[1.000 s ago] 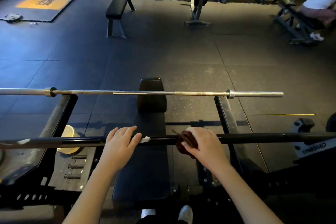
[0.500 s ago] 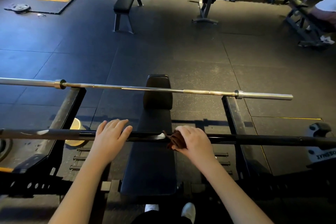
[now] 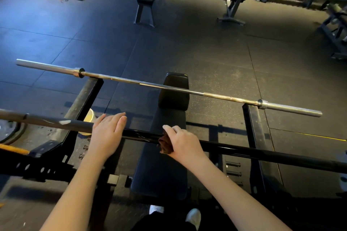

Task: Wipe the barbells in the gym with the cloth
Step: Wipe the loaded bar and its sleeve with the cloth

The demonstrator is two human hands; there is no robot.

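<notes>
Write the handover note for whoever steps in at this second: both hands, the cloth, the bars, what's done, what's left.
Left hand: flat, fingers straight, resting on the black barbell.
Right hand: holds the brown cloth against that bar, above the bench.
Silver barbell: lies across the rack further off, no hand on it.
Done: wiping of the black bar is under way; how much is clean does not show.
Left: probably the rest of the black bar, then the silver one.
</notes>
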